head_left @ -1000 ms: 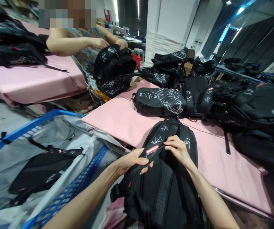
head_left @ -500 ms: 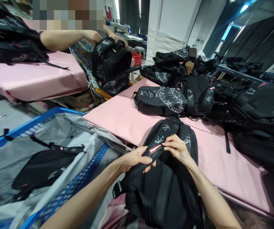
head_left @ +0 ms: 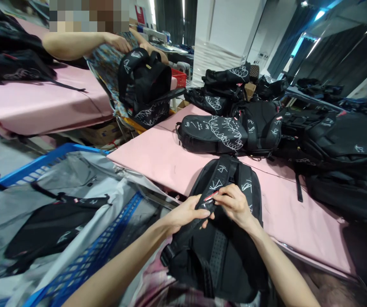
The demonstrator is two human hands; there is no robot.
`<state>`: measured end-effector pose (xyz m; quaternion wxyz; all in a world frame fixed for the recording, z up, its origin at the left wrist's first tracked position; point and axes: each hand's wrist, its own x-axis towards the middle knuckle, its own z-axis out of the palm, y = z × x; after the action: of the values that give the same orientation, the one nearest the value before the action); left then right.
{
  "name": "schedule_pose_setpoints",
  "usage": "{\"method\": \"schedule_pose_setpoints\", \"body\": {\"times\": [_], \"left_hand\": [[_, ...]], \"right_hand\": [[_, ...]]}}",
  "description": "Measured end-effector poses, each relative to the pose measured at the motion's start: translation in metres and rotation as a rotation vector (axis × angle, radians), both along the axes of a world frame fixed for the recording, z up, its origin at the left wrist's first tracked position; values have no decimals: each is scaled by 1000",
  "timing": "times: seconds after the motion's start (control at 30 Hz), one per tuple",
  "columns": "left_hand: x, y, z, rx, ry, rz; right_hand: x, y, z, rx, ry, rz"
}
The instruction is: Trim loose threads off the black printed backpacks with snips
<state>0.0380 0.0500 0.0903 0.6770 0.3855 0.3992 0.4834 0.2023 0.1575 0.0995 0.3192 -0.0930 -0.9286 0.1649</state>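
A black backpack [head_left: 234,251] leans against the table edge in front of me, its back panel and shoulder straps facing up. White line drawings mark the straps. My left hand [head_left: 189,213] grips one shoulder strap [head_left: 217,177], thumb on top and fingers curled beneath. On that strap lies a small red and white tag [head_left: 210,196]. My right hand [head_left: 234,204] pinches at the tag's right end, and its fingertips partly cover what they hold.
More black backpacks [head_left: 215,132] lie on the pink table [head_left: 157,145], heaped at the right. A blue crate [head_left: 52,157] with a grey liner and a black backpack [head_left: 52,226] stands at the left. Across the table, a person handles another backpack [head_left: 145,89].
My right hand has turned slightly, with its fingers drawn closer over the tag. My left hand keeps its hold on the strap. The whole view has shifted a little.
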Motion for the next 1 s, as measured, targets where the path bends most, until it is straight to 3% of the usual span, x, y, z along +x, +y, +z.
{"method": "schedule_pose_setpoints", "body": {"times": [0.1, 0.2, 0.27, 0.4, 0.53, 1.0], "left_hand": [[14, -1, -5, 7, -18, 46], [27, -4, -9, 6, -96, 51], [35, -6, -12, 6, -156, 63], [48, -7, -17, 50, -212, 123], [60, -5, -17, 40, -227, 170], [68, -6, -9, 33, -243, 232]], "right_hand": [[8, -12, -2, -141, 99, -102], [22, -26, -6, -378, 349, -438], [33, -37, -13, -408, 376, -567], [49, -57, -29, -182, 252, -585], [54, -70, -34, -11, 207, -596], [59, -75, -30, 103, 168, -645]]}}
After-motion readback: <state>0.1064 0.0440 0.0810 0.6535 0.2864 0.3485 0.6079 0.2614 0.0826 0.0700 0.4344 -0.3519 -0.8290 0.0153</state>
